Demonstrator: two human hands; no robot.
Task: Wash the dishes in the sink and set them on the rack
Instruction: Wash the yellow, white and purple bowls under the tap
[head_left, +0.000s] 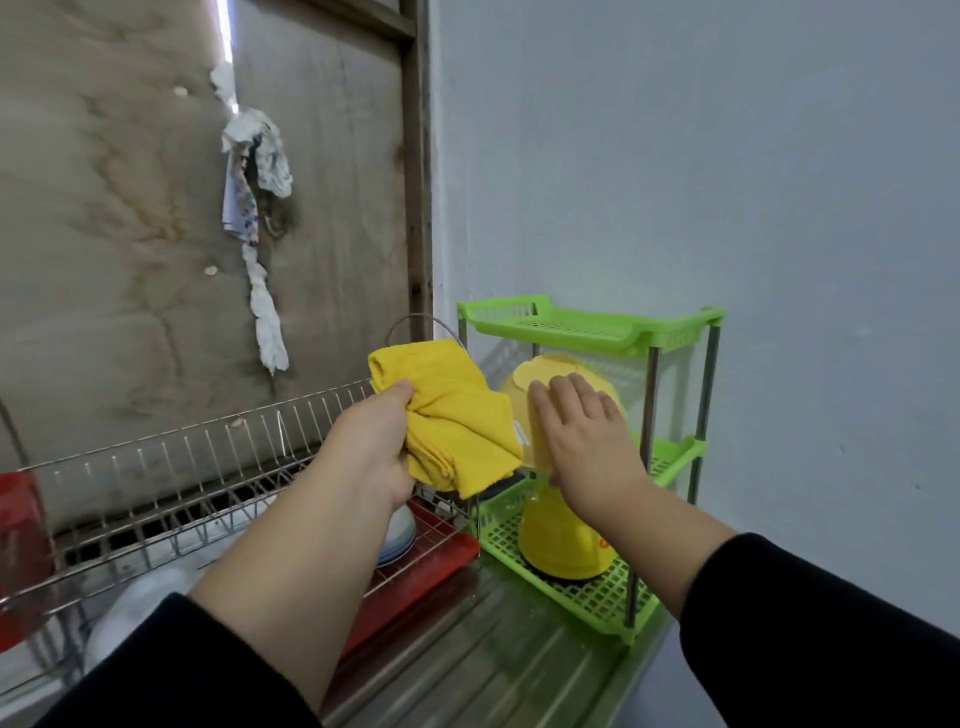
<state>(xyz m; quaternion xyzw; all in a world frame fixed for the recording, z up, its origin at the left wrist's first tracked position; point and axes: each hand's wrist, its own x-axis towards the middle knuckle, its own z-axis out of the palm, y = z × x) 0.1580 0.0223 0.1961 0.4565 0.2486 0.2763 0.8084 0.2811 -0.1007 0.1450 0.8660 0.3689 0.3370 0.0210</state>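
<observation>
On the steel desk (467, 670), our left hand (371, 457) grips a yellow cloth (457, 421); our flat, open right hand (587, 436) rests on a yellow bowl (561, 374) in the green rack (592, 327).

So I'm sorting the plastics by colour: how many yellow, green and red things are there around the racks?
Yellow: 3, the folded yellow cloth in the left hand, the upturned yellow plastic bowl under the right hand, the yellow plastic container below.
Green: 1, the green plastic shelf rack.
Red: 2, the red drip tray, a red object at the left edge.
Total: 6.

Stained plywood panel (130, 234) left, pale blue wall (727, 156) right, bright gap (224, 31) above.
</observation>
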